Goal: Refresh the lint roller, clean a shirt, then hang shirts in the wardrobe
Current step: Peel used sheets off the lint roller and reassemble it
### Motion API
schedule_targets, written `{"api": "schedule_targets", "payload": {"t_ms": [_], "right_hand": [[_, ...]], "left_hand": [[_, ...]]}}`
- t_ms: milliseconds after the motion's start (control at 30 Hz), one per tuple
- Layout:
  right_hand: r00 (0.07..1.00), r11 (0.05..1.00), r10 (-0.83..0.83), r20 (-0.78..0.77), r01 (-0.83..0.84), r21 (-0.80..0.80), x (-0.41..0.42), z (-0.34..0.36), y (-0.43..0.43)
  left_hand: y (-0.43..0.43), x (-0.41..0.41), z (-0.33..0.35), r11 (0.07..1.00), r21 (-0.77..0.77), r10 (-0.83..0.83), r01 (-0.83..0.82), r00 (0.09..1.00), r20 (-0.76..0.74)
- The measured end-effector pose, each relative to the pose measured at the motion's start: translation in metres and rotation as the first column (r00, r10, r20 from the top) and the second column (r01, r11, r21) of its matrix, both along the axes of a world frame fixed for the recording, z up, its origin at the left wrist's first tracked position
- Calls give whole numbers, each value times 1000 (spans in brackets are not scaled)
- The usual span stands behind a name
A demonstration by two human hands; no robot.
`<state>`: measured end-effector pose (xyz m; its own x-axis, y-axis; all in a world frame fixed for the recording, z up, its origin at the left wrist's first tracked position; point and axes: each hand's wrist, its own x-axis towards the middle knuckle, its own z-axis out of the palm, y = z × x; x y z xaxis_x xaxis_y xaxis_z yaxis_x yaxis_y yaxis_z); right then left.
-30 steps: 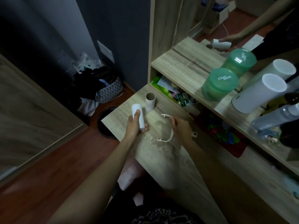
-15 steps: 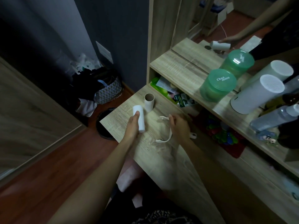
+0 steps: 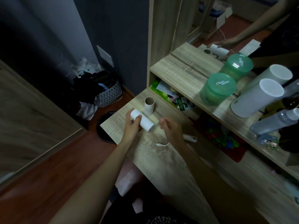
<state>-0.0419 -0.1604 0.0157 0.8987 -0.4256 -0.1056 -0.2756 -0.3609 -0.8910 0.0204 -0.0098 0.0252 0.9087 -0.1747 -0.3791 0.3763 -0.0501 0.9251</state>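
Observation:
My left hand (image 3: 131,126) grips a fresh white lint roll (image 3: 142,121) and holds it tilted, low over the wooden desk (image 3: 161,168), its open end pointing right. Just right of that end hovers my right hand (image 3: 171,129), fingers loosely curled with nothing visibly in them. The white lint roller handle (image 3: 190,137) lies on the desk under my right wrist, and its curved frame (image 3: 161,144) shows on the near side. An empty cardboard core (image 3: 149,107) stands upright just behind the roll.
A black bin (image 3: 103,126) sits on the floor past the desk's left end, with a laundry basket (image 3: 110,96) beyond it. The shelf on the right carries a green tub (image 3: 217,90), a white cylinder (image 3: 257,99) and a clear bottle (image 3: 275,122) before a mirror.
My left hand has tipped the white roll from upright to slanting right. My right hand has let go of the handle frame, which now lies on the desk, and moved up to the roll's end.

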Motion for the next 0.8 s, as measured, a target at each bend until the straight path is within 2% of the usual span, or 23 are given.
{"api": "schedule_targets", "payload": {"t_ms": [133, 267, 333, 400, 533, 800], "right_hand": [[997, 930, 28, -72, 0, 366, 6, 10, 8], [993, 845, 23, -115, 42, 534, 6, 13, 14], [994, 851, 29, -103, 30, 524, 5, 9, 17], [996, 896, 40, -80, 0, 443, 4, 7, 17], [999, 939, 39, -31, -26, 343, 2, 6, 14], [991, 944, -129, 16, 118, 309, 5, 3, 17]], "left_hand": [[-1, 1, -1, 996, -62, 61, -68, 993, -101], [-2, 0, 1, 986, -109, 111, -128, 983, -146], [-2, 0, 0, 981, -139, 113, -139, 977, -182], [-2, 0, -1, 977, -160, 108, -144, 971, -215], [5, 6, -4, 984, -122, 95, -127, 966, -242], [16, 13, -13, 995, -66, 55, -73, 967, -250]]}}
